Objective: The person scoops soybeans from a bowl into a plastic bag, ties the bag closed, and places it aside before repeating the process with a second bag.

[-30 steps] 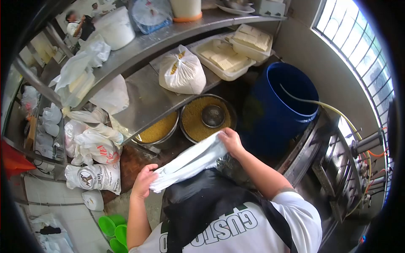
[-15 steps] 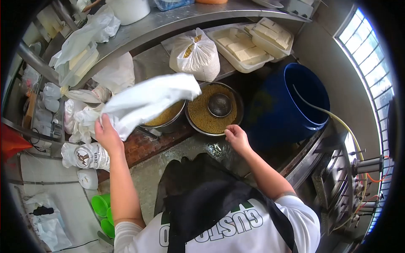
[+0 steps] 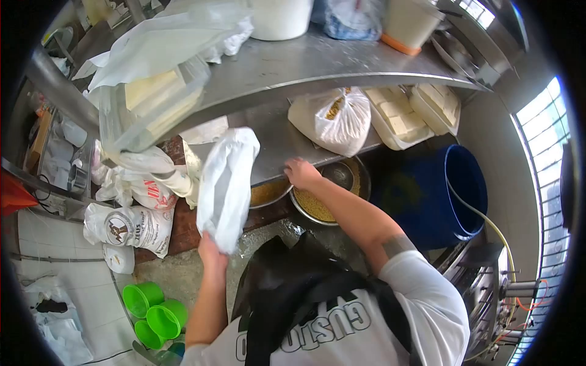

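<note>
A white plastic bag [image 3: 227,183] hangs upright and puffed out from my left hand [image 3: 213,253], whose fingers are closed on its lower end. My right hand [image 3: 301,174] is at the rims of two metal bowls, its fingers bent together; what they hold, if anything, is hidden. Yellow grains fill the right bowl [image 3: 317,207], where a round metal scoop [image 3: 339,175] lies. Partly behind the bag and my right hand is the left bowl [image 3: 268,194], also with yellow grains. Behind them stands a tied, filled bag [image 3: 342,125].
A steel shelf [image 3: 274,64] crosses above the bowls. White trays of pale blocks [image 3: 394,113] sit at the back right, beside a blue barrel [image 3: 452,189] with a hose. Printed sacks [image 3: 137,229] and green buckets [image 3: 165,320] are at the left.
The view has shifted. The white bag has swung from lying sideways to upright in my left hand. My right hand has moved from the right bowl's front edge to between the bowls.
</note>
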Action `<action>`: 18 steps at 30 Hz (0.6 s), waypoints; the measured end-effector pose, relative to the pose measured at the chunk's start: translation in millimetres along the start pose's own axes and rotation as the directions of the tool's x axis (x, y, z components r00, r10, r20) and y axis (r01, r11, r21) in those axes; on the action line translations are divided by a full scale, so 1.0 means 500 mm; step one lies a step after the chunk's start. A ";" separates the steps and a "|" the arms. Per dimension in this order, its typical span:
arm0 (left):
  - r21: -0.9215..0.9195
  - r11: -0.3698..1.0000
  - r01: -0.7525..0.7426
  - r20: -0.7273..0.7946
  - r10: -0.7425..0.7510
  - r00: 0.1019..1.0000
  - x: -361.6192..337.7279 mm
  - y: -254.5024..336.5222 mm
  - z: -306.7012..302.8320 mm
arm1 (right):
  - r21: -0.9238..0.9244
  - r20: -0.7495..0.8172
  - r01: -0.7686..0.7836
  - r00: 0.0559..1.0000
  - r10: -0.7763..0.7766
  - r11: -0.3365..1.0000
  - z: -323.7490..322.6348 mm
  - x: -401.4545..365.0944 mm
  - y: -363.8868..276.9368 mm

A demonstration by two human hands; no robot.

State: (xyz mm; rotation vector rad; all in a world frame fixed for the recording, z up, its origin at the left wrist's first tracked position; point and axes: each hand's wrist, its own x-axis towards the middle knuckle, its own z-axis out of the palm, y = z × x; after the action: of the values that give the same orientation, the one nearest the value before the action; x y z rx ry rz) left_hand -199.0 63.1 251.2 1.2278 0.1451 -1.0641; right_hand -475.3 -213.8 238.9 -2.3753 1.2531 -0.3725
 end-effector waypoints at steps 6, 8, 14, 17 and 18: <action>0.129 0.991 0.033 0.085 -0.044 0.995 0.001 0.014 -0.084 | -0.119 -0.014 -0.049 0.999 0.048 0.992 0.068 0.348 -0.074; 0.235 0.972 0.005 0.090 -0.027 0.996 -0.002 0.029 -0.088 | -0.168 0.142 -0.042 0.988 0.066 0.985 0.069 0.399 -0.112; 0.375 0.878 -0.298 0.210 0.233 0.949 0.011 0.061 -0.067 | -0.255 0.048 0.015 0.999 -0.003 0.967 0.125 0.325 -0.074; 0.453 0.830 -0.325 0.239 0.238 0.941 0.024 0.079 -0.040 | -0.241 0.002 0.090 0.996 -0.092 0.966 0.082 0.158 -0.040; 0.523 0.806 -0.279 0.262 0.159 0.952 0.030 0.087 -0.032 | -0.274 0.000 0.136 0.990 -0.141 0.952 0.075 0.097 -0.017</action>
State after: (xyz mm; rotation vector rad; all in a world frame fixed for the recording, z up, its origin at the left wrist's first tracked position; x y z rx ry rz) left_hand -152.8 65.0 266.0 1.5963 -0.4982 -1.0522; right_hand -426.4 -240.4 211.8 -2.7096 1.2173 -0.2806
